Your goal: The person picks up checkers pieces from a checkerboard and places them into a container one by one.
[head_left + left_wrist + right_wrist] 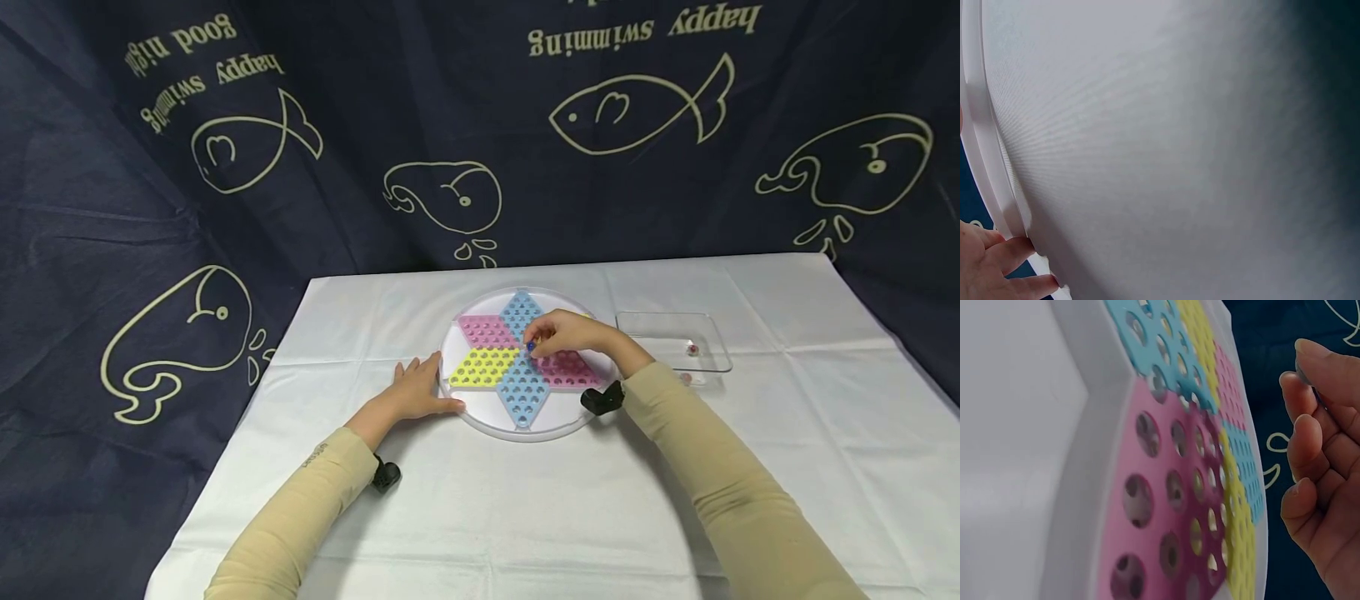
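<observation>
A round white Chinese checkers board (467, 408) lies on the table, its six-pointed star made of pink, blue and yellow panels full of round holes. Over the middle of the star, my right hand (570, 331) pinches a small blue marble (531, 346) between thumb and fingertips. In the right wrist view, the right hand (1335, 456) hides most of the marble. My left hand (414, 393) rests beside the board's left edge, fingers spread and thumb against the rim. The left wrist view shows only part of the left hand (994, 262) near the rim.
To the right of the board stands a clear plastic box (722, 343) with a small reddish marble (692, 349) inside. A white cloth (480, 517) covers the table. Behind it hangs a dark blue curtain (352, 192) with fish and whale drawings.
</observation>
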Action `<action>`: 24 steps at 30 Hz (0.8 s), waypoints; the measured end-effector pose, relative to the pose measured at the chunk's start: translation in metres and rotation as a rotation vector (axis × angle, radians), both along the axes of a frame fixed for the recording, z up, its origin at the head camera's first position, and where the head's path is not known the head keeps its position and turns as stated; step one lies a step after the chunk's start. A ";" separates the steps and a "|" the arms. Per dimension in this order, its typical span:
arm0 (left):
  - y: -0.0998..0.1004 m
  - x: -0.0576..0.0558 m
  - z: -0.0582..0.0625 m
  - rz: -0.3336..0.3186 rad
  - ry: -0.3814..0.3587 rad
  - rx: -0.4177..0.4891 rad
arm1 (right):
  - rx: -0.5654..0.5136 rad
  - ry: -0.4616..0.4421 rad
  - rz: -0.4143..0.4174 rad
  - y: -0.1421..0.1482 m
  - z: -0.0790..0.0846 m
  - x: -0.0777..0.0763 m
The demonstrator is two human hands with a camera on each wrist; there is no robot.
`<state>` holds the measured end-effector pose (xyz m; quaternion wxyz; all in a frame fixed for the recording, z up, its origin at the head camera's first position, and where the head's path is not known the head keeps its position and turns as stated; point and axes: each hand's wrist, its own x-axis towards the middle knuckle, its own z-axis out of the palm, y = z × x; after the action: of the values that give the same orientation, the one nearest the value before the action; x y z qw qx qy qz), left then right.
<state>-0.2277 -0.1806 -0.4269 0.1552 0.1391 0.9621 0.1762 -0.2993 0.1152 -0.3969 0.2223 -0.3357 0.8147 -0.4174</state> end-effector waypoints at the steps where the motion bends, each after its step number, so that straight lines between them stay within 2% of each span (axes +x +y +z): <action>1: 0.000 0.000 0.000 0.001 -0.001 0.000 | 0.001 -0.002 -0.006 0.001 0.001 -0.001; 11: 0.000 0.000 0.000 0.005 -0.007 -0.018 | 0.009 -0.032 -0.058 0.016 0.008 -0.004; 24: 0.001 -0.001 -0.002 0.011 -0.005 -0.021 | 0.016 -0.012 -0.130 0.040 0.021 -0.004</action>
<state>-0.2285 -0.1797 -0.4290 0.1578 0.1315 0.9643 0.1671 -0.3029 0.1550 -0.3761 0.2024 -0.2778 0.8367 -0.4263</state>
